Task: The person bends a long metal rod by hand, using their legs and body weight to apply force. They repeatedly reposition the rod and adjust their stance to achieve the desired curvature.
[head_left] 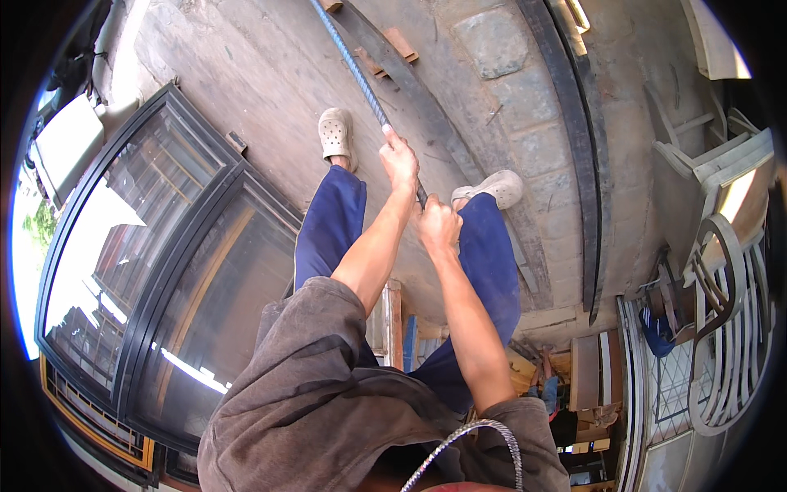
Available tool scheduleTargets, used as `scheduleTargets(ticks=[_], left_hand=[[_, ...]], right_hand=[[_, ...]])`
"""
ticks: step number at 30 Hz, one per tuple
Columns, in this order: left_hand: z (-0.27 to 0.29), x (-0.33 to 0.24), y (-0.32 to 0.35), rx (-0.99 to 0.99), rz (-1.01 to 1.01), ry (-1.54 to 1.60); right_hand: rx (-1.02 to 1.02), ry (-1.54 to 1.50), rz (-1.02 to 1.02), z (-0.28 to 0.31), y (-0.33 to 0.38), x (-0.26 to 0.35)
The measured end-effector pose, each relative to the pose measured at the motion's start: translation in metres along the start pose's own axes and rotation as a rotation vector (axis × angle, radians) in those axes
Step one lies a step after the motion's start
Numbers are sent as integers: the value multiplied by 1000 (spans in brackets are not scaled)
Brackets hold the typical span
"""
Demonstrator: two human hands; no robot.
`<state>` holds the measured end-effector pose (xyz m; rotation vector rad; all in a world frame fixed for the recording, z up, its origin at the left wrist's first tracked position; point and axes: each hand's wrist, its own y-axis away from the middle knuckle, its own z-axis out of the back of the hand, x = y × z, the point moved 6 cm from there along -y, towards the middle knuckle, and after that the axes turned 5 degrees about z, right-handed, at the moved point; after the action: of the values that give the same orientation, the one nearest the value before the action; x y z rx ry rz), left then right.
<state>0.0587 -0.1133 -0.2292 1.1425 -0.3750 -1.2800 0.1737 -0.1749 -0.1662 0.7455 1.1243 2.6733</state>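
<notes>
A long bluish-grey ribbed steel rod (354, 70) runs from the top edge of the view down to between my legs. My left hand (398, 161) is closed round it higher up, just past my knees. Lower down, my right hand (439, 225) grips the same rod near its close end, in front of my right knee. Both arms reach forward and the rod slants up to the left. The far end lies beyond the top edge, so what it touches is hidden.
Dark-framed glass panels (180, 262) lean at the left. On the concrete floor are a long flat bar (426, 98), a brick piece (400, 44) and curved dark strips (584, 164). Pale curved-backed furniture (725, 328) stands at the right. Another person's legs (543, 385) show behind me.
</notes>
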Motion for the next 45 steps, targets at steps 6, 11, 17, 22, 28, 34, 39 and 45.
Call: scheduleTargets(ticks=[6, 11, 17, 22, 28, 34, 39, 45], left_hand=[[7, 11, -10, 26, -48, -32], [12, 14, -24, -97, -80, -60], [1, 11, -12, 15, -27, 39], [13, 23, -11, 22, -41, -6], [11, 9, -26, -61, -122, -62], [5, 25, -43, -26, -168, -18], [-3, 25, -25, 65, -82, 1], [-9, 20, -32, -122, -189, -67]], right_hand=[[-107, 29, 21, -17, 7, 2], [-52, 40, 24, 3, 3, 9], [-40, 97, 0, -11, -1, -10], [-42, 73, -63, -22, 13, 5], [-28, 119, -38, 0, 2, 14], [-61, 172, -11, -25, -14, 0], [-70, 127, -89, -12, 5, -2], [6, 111, -76, 17, -3, 1]])
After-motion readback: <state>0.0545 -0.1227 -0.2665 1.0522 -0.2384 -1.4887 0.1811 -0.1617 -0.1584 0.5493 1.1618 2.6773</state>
